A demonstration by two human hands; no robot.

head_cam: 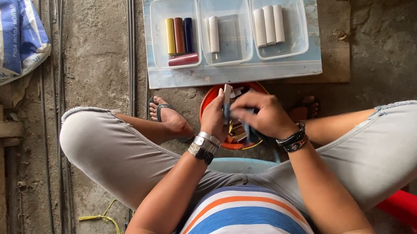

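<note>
Over the orange bucket [209,101], the left hand [214,119] grips a pale short tube [227,94] while the right hand [260,114], closed on a bluish cloth [247,131], seems mid-wipe; afterwards it likely needs placing beyond the bucket in the clear trays [227,27].

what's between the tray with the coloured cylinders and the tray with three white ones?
In the head view, a third clear tray sits between the coloured-cylinder tray and the three-white-cylinder tray. It holds one white cylinder; all three rest side by side on a pale blue board.
</note>
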